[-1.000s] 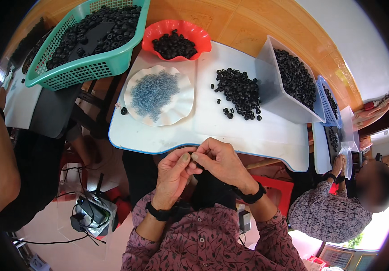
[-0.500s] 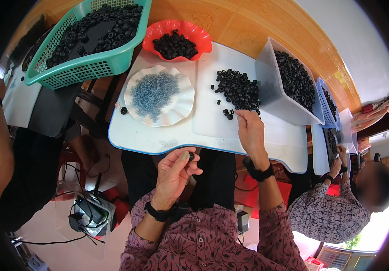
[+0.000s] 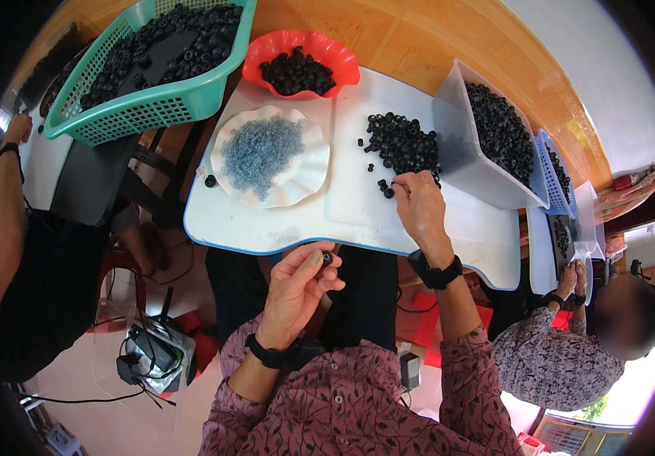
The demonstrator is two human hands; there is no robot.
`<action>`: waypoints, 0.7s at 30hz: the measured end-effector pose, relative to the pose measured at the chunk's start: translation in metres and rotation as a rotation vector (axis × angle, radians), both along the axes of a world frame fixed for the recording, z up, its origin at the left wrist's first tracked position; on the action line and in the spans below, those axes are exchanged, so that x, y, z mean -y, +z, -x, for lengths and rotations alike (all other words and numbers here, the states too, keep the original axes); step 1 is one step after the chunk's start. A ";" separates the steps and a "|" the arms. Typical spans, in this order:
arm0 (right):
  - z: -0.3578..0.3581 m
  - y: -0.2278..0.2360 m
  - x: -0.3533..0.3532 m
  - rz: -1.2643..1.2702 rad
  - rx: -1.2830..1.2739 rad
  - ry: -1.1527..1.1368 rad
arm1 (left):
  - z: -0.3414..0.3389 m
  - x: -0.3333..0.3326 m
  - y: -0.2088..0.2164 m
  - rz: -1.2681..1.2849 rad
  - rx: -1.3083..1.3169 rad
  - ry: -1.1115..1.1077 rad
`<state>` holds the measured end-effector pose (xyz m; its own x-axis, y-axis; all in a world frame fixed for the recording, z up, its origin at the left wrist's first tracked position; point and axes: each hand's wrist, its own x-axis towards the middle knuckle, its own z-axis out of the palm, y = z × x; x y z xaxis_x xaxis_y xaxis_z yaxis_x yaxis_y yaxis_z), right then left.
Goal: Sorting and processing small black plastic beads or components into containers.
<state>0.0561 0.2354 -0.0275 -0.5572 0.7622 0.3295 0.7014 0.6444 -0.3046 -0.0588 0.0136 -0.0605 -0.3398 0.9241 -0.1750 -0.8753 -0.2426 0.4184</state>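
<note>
- left hand (image 3: 297,285) pinches one black ring (image 3: 326,258), near table edge (image 3: 282,245)
- right hand (image 3: 418,205) fingertips pressed together on the loose ring pile (image 3: 403,144) ahead
- risk: a sweep scatters rings; weak pinch drops the ring floorward

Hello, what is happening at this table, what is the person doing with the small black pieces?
A person sits at a white table. The left hand pinches one small black ring near the table edge. The right hand reaches into the loose pile of black rings. A white scalloped dish holds tiny bluish pieces. Other people work nearby.
</note>
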 end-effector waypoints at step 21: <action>-0.015 0.023 0.055 0.862 -0.705 0.044 | -0.002 0.000 -0.001 -0.099 -0.002 -0.019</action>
<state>0.0707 0.1805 -0.0045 -0.4864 0.8725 -0.0469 0.1771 0.0459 -0.9831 -0.0565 0.0133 -0.0619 -0.3220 0.9432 -0.0815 -0.8792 -0.2660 0.3953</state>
